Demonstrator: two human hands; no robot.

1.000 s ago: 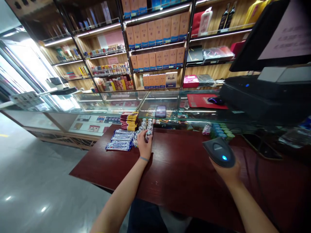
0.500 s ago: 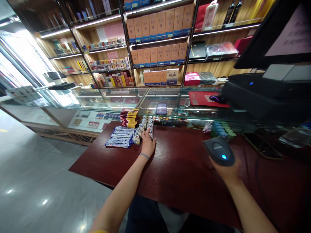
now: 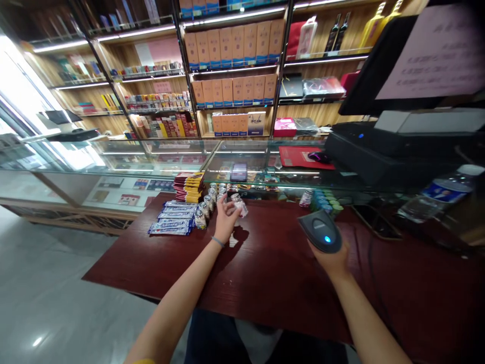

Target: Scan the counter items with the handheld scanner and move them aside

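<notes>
My left hand [image 3: 226, 221] is closed on a small clear jar [image 3: 240, 206] with a silvery lid, tilted and lifted over the dark red wooden tabletop [image 3: 261, 263]. Just left of it stand several similar jars [image 3: 204, 208] in rows. My right hand [image 3: 335, 260] grips a dark barcode scanner [image 3: 320, 231] with a blue light lit, its front end facing left. Blue-and-white packets [image 3: 172, 218] lie stacked beside the jars, and red-and-yellow packets [image 3: 188, 187] are piled behind them.
Small containers with green and blue lids [image 3: 326, 201] and a pinkish jar [image 3: 305, 198] stand beyond the scanner. To the right are a phone [image 3: 377, 222], a water bottle [image 3: 441, 194] and a monitor [image 3: 379, 65]. A glass display counter [image 3: 170, 157] runs along the back.
My left hand has taken a jar from the right side of the group and lifted it slightly to the right. The scanner stays in my right hand. The camera view has shifted right.
</notes>
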